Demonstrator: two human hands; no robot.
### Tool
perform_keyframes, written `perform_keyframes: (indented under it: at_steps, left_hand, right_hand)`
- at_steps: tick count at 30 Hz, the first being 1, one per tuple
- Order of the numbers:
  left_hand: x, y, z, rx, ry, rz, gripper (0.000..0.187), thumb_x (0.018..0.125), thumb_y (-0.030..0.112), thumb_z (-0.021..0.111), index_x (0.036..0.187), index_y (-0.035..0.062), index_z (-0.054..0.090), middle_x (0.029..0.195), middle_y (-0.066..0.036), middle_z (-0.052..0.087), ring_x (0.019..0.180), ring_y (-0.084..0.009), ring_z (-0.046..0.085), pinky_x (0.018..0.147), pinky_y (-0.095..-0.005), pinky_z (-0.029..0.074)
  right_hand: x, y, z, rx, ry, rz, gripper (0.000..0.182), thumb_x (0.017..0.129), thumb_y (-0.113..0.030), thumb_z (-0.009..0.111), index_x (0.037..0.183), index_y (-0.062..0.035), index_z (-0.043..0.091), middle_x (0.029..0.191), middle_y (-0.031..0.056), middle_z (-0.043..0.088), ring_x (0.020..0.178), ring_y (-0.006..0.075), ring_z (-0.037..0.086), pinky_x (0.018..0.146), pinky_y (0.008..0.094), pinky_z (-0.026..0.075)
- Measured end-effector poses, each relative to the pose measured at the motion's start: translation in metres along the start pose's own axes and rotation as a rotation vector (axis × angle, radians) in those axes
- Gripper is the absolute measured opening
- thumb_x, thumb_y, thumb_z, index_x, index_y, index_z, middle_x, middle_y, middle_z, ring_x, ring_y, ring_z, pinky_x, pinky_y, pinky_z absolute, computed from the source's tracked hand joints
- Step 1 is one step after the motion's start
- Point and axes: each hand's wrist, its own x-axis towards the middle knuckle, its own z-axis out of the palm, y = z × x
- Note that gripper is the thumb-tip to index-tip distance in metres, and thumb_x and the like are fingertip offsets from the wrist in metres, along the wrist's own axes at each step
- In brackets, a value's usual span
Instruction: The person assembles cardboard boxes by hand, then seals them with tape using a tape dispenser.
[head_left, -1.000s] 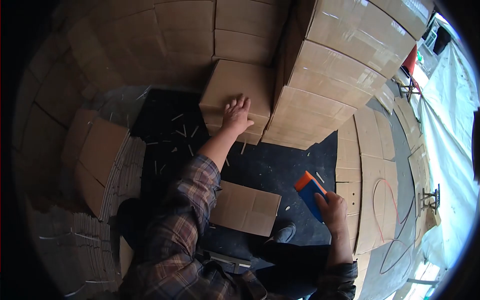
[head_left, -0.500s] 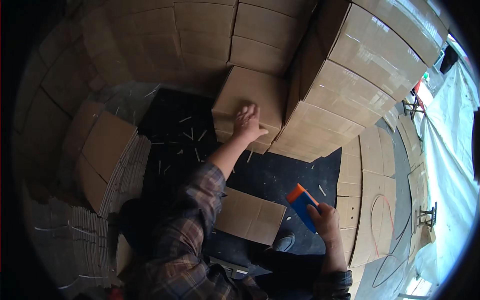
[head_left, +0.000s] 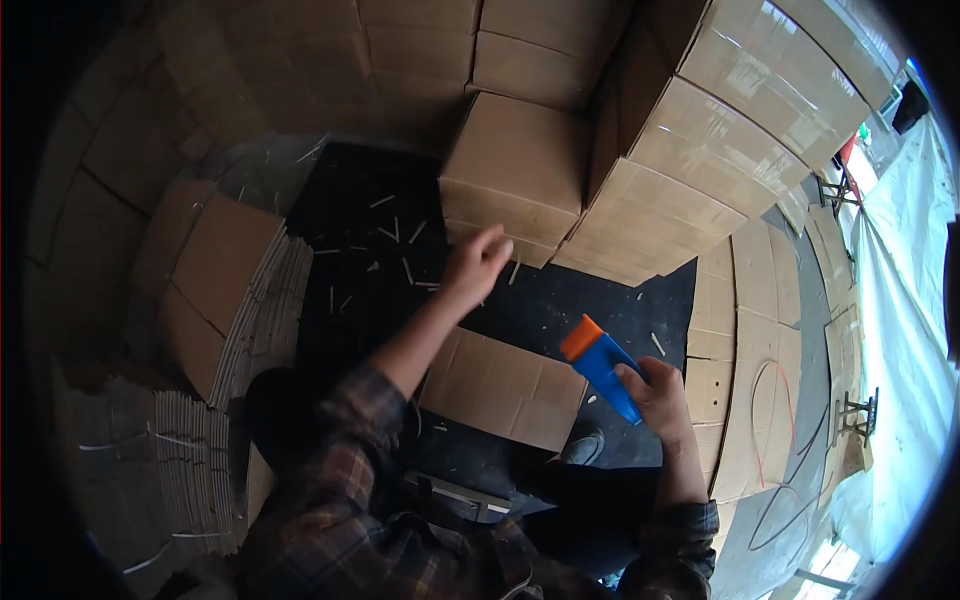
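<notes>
My right hand point(head_left: 660, 400) grips what looks like a blue tape dispenser point(head_left: 606, 372) with an orange front end, held up at the right over the dark mat. My left hand point(head_left: 478, 268) hovers in front of a closed cardboard box point(head_left: 520, 150), apart from it, its fingers loosely bent and nothing visible in them. That box sits on another against the stacked cartons. Below my hands, by my feet, lies a flat brown piece of cardboard point(head_left: 505, 390).
Taped cartons point(head_left: 740, 140) rise in a tall stack at the right. Bundles of folded cardboard point(head_left: 225, 290) stand at the left. Pale scraps point(head_left: 408, 270) litter the black mat point(head_left: 350, 200). Cardboard sheets point(head_left: 765, 350) and a thin red cord point(head_left: 757, 440) lie at the right.
My left hand has lifted off the box top and drawn back toward me, its fingers curling in. My right hand still holds the tape dispenser, now slightly higher in view.
</notes>
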Motion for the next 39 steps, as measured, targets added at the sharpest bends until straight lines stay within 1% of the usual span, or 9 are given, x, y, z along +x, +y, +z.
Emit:
perform_keyframes:
  at_steps: [2, 7, 9, 14, 18, 26, 32, 34, 39]
  left_hand:
    - [-0.064, 0.008, 0.002, -0.407, -0.130, -0.197, 0.043, 0.097, 0.037, 0.054, 0.123, 0.0036, 0.060, 0.111, -0.008, 0.067, 0.105, -0.0156, 0.062, 0.088, -0.0280, 0.048]
    - [-0.169, 0.033, -0.013, -0.813, -0.307, -0.751, 0.058, 0.099, 0.055, 0.038, 0.129, 0.0083, 0.055, 0.122, -0.006, 0.061, 0.111, -0.0174, 0.058, 0.088, -0.0328, 0.048]
    - [-0.185, 0.035, -0.020, -0.894, -0.339, -0.760, 0.061, 0.099, 0.057, 0.036, 0.131, 0.0077, 0.052, 0.124, -0.007, 0.060, 0.110, -0.0179, 0.059, 0.090, -0.0342, 0.047]
    - [-0.217, 0.054, -0.037, -1.051, -0.347, -0.775, 0.061, 0.098, 0.056, 0.039, 0.130, 0.0064, 0.053, 0.121, -0.009, 0.062, 0.110, -0.0182, 0.059, 0.093, -0.0361, 0.046]
    - [-0.227, 0.042, -0.040, -1.010, -0.253, -0.811, 0.048, 0.097, 0.048, 0.049, 0.117, 0.0060, 0.061, 0.107, -0.007, 0.067, 0.099, -0.0166, 0.063, 0.087, -0.0356, 0.049]
    - [-0.228, 0.008, -0.022, -1.077, 0.008, -0.890, 0.021, 0.092, 0.029, 0.065, 0.099, 0.0097, 0.067, 0.087, -0.002, 0.067, 0.083, -0.0108, 0.064, 0.072, -0.0281, 0.050]
    - [-0.221, -0.020, -0.018, -0.499, 0.153, -0.534, 0.016, 0.093, 0.020, 0.063, 0.098, 0.0042, 0.064, 0.087, -0.003, 0.067, 0.079, -0.0098, 0.064, 0.075, -0.0262, 0.051]
    - [-0.215, -0.008, -0.024, -0.922, 0.218, -0.670, 0.020, 0.093, 0.023, 0.063, 0.095, 0.0034, 0.066, 0.082, -0.001, 0.065, 0.075, -0.0073, 0.060, 0.069, -0.0232, 0.048]
    - [-0.209, -0.010, -0.027, -0.886, 0.235, -0.630, 0.015, 0.095, 0.019, 0.060, 0.096, 0.0044, 0.065, 0.080, -0.001, 0.064, 0.073, -0.0067, 0.059, 0.067, -0.0228, 0.047]
  right_hand:
    - [-0.008, -0.005, 0.001, 0.162, -0.207, 0.008, 0.051, 0.083, -0.043, 0.074, 0.089, 0.0069, 0.065, 0.070, 0.0072, 0.062, 0.067, 0.0122, 0.058, 0.058, 0.0299, 0.047]
    - [-0.033, -0.014, 0.013, 0.326, -0.357, 0.002, 0.054, 0.081, -0.043, 0.076, 0.097, 0.0070, 0.066, 0.076, 0.0067, 0.062, 0.074, 0.0106, 0.057, 0.065, 0.0260, 0.047]
    - [-0.040, -0.012, 0.019, 0.319, -0.506, 0.043, 0.053, 0.080, -0.044, 0.077, 0.098, 0.0054, 0.068, 0.079, 0.0091, 0.065, 0.076, 0.0129, 0.060, 0.068, 0.0267, 0.048]
    - [-0.062, -0.016, 0.037, 0.334, -0.464, -0.082, 0.042, 0.083, -0.038, 0.074, 0.085, 0.0031, 0.068, 0.066, 0.0051, 0.060, 0.062, 0.0088, 0.056, 0.056, 0.0245, 0.044]
    - [-0.060, -0.017, 0.040, 0.268, -0.598, -0.053, 0.045, 0.082, -0.041, 0.075, 0.092, 0.0029, 0.069, 0.073, 0.0079, 0.064, 0.070, 0.0143, 0.061, 0.067, 0.0258, 0.048]
    - [-0.053, -0.039, 0.061, 0.295, -0.571, -0.079, 0.034, 0.087, -0.032, 0.071, 0.085, 0.0018, 0.068, 0.068, 0.0044, 0.059, 0.064, 0.0099, 0.053, 0.058, 0.0274, 0.043]
    - [-0.040, -0.044, 0.075, 0.121, -0.587, -0.103, 0.034, 0.087, -0.032, 0.070, 0.086, 0.0020, 0.068, 0.068, 0.0060, 0.060, 0.064, 0.0114, 0.055, 0.060, 0.0273, 0.045]
    - [-0.036, -0.045, 0.080, 0.179, -0.572, -0.127, 0.034, 0.087, -0.028, 0.069, 0.083, 0.0054, 0.066, 0.062, 0.0054, 0.056, 0.059, 0.0096, 0.052, 0.056, 0.0295, 0.045]
    - [-0.032, -0.040, 0.090, 0.163, -0.566, -0.160, 0.035, 0.087, -0.029, 0.068, 0.081, 0.0046, 0.066, 0.061, 0.0058, 0.055, 0.058, 0.0105, 0.052, 0.055, 0.0302, 0.044]
